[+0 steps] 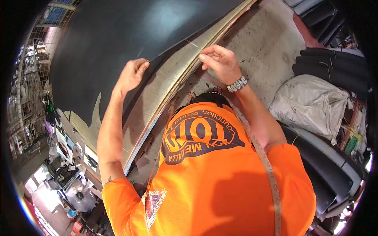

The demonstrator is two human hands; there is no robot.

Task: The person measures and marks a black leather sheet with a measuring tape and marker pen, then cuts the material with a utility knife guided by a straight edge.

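A large dark sheet [106, 43] covers much of the table [167, 76], whose bare strip shows along its wooden edge. At the sheet's near edge, the thumb and fingers of my left hand [134, 74] are pinched together on the material. My right hand [221, 62], with a metal watch [237, 84] on the wrist, is held over the table's edge, thumb and fingers closed. What it holds, if anything, is too small to make out. A thin pale line [192, 43] shows just beyond its fingertips. A tape measure [269, 169] hangs down over my orange shirt [236, 188].
Dark rolls [328, 65] and a stuffed whitish sack [309, 103] lie at the right, with more rolls [321, 169] below. Wire mesh racks [29, 82] stand at the far left. Concrete floor [267, 43] shows beyond the table's edge.
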